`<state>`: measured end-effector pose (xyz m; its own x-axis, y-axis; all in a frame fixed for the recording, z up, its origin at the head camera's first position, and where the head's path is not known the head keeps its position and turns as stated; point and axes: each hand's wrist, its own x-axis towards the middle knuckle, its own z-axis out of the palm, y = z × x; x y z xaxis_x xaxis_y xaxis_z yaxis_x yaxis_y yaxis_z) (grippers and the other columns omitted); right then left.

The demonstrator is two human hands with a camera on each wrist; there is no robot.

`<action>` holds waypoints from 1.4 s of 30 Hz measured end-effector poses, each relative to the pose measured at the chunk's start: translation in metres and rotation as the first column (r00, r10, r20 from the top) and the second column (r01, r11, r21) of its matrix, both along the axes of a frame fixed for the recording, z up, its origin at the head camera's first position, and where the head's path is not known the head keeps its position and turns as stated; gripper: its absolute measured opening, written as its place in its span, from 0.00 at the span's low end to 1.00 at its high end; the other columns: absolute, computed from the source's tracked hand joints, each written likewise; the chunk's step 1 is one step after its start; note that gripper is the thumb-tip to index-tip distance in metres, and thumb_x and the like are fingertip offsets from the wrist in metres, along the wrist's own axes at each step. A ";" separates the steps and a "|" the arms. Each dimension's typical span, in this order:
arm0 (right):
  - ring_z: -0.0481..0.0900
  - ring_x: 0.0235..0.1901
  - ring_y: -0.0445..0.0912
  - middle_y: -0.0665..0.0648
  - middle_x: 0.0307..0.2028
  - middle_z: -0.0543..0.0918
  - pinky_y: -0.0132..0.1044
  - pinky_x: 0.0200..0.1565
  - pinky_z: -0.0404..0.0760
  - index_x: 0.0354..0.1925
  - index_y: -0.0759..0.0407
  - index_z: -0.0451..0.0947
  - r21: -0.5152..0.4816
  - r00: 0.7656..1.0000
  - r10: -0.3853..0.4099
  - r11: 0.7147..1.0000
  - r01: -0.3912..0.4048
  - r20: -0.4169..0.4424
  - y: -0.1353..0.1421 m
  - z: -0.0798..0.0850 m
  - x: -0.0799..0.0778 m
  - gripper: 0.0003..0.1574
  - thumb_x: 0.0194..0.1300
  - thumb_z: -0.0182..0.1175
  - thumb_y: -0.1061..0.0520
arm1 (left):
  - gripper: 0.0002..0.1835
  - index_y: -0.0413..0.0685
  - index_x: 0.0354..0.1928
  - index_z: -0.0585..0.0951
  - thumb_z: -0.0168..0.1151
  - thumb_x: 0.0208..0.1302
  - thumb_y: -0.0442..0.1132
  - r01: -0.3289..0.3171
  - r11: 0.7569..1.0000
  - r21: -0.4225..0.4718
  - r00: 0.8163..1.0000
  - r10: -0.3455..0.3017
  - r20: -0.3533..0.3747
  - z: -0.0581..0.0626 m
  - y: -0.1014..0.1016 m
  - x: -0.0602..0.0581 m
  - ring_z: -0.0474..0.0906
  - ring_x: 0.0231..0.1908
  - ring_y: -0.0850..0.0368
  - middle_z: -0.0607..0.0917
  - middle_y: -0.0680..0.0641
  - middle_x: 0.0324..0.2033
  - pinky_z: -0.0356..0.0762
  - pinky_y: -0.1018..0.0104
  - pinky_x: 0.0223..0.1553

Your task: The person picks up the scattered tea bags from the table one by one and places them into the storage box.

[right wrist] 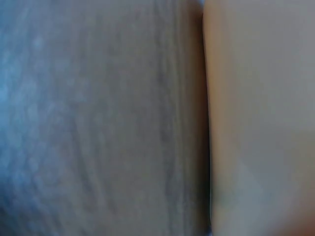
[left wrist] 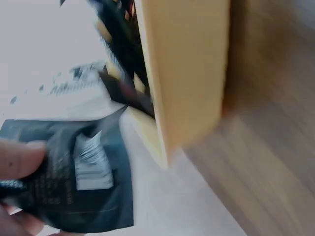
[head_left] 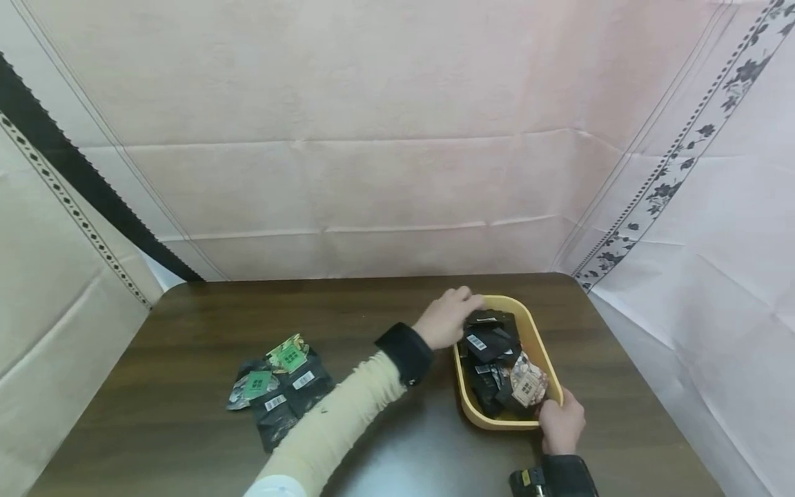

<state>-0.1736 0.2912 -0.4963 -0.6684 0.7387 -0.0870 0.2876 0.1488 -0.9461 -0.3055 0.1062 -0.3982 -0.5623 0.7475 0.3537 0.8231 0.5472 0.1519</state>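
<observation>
A yellow plastic basket (head_left: 544, 345) stands on the right part of the table, filled with several black packets (head_left: 487, 343) that carry white barcode labels. One packet with a pale patterned face (head_left: 528, 381) lies toward its near end. At the basket's far left rim, my left hand (head_left: 448, 319) reaches over the edge. The left wrist view has its thumb and fingers pinching a black packet (left wrist: 64, 184) with a barcode, beside the basket wall (left wrist: 187, 64). My right hand (head_left: 561, 422) grips the basket's near right corner; its fingers are partly hidden behind the wall.
Several more black packets (head_left: 298, 386), some showing green labels, lie in a loose pile on the brown wooden table (head_left: 385, 304), left of my left forearm. White patterned cloth (head_left: 373, 172) hangs behind the table and along both sides.
</observation>
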 end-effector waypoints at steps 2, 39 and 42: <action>0.71 0.21 0.50 0.74 0.39 0.71 0.35 0.18 0.69 0.55 0.80 0.64 -0.013 1.000 0.019 1.000 -0.019 -0.011 -0.006 -0.003 -0.002 0.34 0.46 0.36 0.75 | 0.26 0.55 0.51 0.74 0.62 0.49 0.27 -0.036 0.999 -0.014 0.998 0.036 -0.043 -0.005 0.012 0.001 0.70 0.39 0.57 0.72 0.51 0.40 0.71 0.71 0.34; 0.69 0.19 0.45 0.70 0.34 0.71 0.36 0.18 0.69 0.55 0.79 0.65 -0.012 1.000 -0.002 1.000 0.002 0.031 0.000 0.000 -0.005 0.33 0.47 0.37 0.74 | 0.34 0.52 0.61 0.69 0.60 0.46 0.32 -0.267 0.923 -0.276 0.915 0.333 0.228 -0.047 -0.171 -0.034 0.63 0.55 0.39 0.67 0.39 0.58 0.63 0.35 0.46; 0.69 0.21 0.48 0.74 0.37 0.70 0.34 0.19 0.68 0.55 0.81 0.63 -0.007 1.000 0.016 1.000 -0.016 0.026 0.002 0.000 -0.004 0.33 0.47 0.37 0.75 | 0.35 0.51 0.60 0.70 0.60 0.44 0.30 -0.317 0.882 -0.350 0.872 0.415 0.257 -0.051 -0.205 -0.036 0.63 0.55 0.37 0.66 0.37 0.58 0.64 0.34 0.43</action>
<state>-0.1779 0.2936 -0.4960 -0.6778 0.7270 -0.1099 0.3100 0.1471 -0.9393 -0.3414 -0.0993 -0.4489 -0.8589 0.5047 -0.0876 0.4883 0.8584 0.1572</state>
